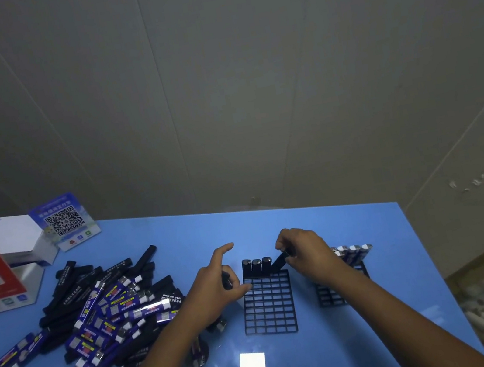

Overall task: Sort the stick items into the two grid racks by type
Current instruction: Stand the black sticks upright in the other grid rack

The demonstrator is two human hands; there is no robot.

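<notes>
- Sticks of two kinds lie heaped on the blue table (321,227) left of the near grid rack (268,304): plain black sticks (68,283) and blue-labelled sticks (120,303), tangled across one another.
- Three black sticks (257,266) stand upright in the rack's far row.
- The right hand (304,249) pinches a fourth black stick (279,262) near its top, tilted over the next cell of that row.
- The left hand (219,283) sits at the rack's left edge with a dark stick curled in the fingers and the forefinger pointing outward.
- A second rack (332,293), right of the near rack and partly hidden by the right forearm, holds blue-labelled sticks (353,251) along its far row.
- The sticks look light, rigid and smooth; a fingertip pinch at the upper end probably serves best, leaving the lower end free to find its cell.
- The cells look snug, so a tilted stick may catch on the grid bars, and the light rack could slide unless steadied.
- Open table lies beyond and in front of the near rack; the table's right edge runs past the second rack, near enough to deserve care.
</notes>
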